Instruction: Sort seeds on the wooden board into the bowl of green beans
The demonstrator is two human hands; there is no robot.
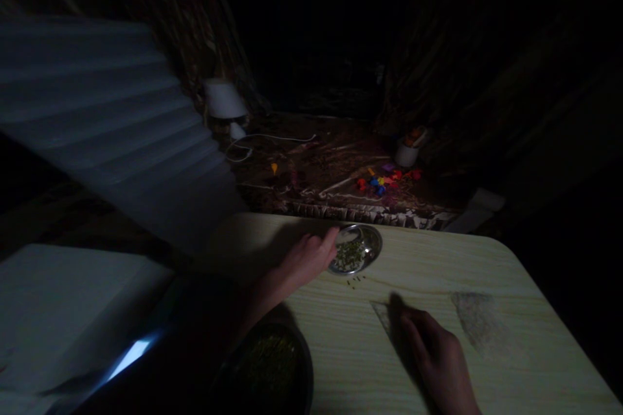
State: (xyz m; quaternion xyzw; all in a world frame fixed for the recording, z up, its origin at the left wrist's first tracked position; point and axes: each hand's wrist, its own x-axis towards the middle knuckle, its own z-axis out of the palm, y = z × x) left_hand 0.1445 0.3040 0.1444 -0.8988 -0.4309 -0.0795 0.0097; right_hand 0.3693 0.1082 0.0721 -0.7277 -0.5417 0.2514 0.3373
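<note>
A small steel plate (372, 241) holding greenish seeds sits near the far edge of a pale wooden table (487, 259). My left hand (305, 260) rests at the plate's left rim, fingers curled against it. A few dark seeds (355, 279) lie loose on the wood just in front of the plate. My right hand (435, 353) lies lower on the table, fingers pressed on the wood beside a dull patch (382, 312); whether it holds anything is lost in the dark. A dark bowl (270, 366) of greenish grains stands at the near edge under my left forearm.
Beyond the table, a patterned mat (331, 175) carries colourful small toys (384, 181), a white cup (406, 154), a white lamp (224, 100) and its cable. A corrugated sheet (107, 117) leans at left. A second dull patch (479, 321) marks the table's right.
</note>
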